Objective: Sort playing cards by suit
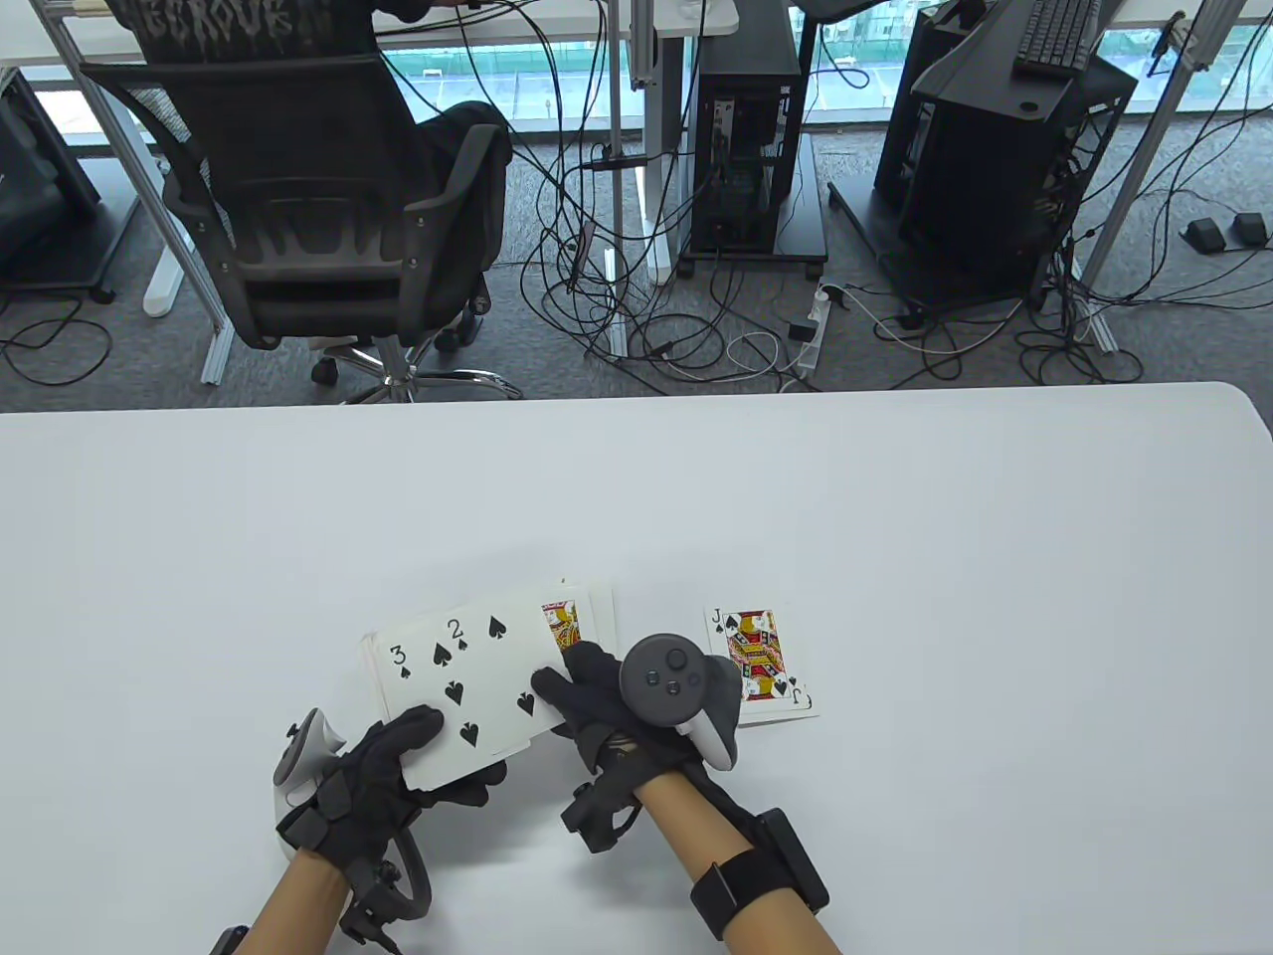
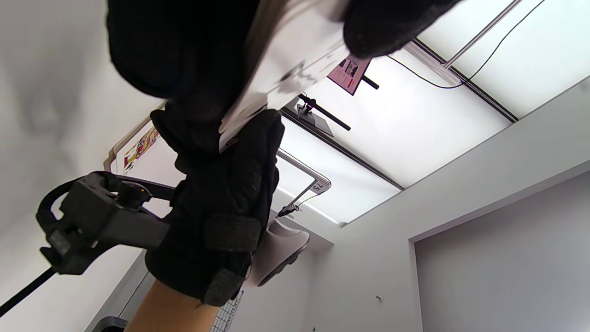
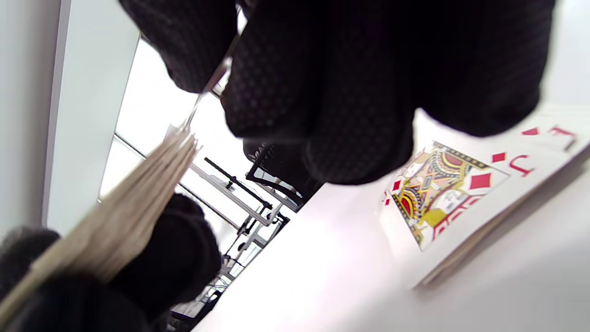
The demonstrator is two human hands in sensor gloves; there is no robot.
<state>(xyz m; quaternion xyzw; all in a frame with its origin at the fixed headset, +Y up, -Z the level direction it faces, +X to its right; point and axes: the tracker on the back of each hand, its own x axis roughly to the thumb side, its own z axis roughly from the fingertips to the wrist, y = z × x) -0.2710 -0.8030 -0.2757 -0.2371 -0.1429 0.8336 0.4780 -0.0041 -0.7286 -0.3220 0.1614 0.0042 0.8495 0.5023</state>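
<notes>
- Left hand (image 1: 398,766): thumb on top, fingers curled beneath the near left corner of a fanned deck (image 1: 467,686), gripping it above the desk (image 1: 895,517).
- Right hand (image 1: 607,701): fingers reaching onto the deck's right edge, thumb on the face of the two of spades (image 1: 487,676), pinching that card; tracker (image 1: 664,686) on the back of the hand.
- Fanned out in the deck: three of spades (image 1: 403,667) showing at the left, two of spades over it.
- Just behind the deck, on the desk: small face-up pile topped by a red court card (image 1: 563,625); read in the right wrist view as a jack of diamonds (image 3: 456,184), lying beneath the fingertips (image 3: 350,143).
- Right of the right hand, flat on the desk: jack of spades (image 1: 758,662), face up on another small pile, its near left corner hidden by the tracker.
- Far beyond the desk edge: black office chair (image 1: 328,219), cables on grey floor, computer tower (image 1: 746,159).
</notes>
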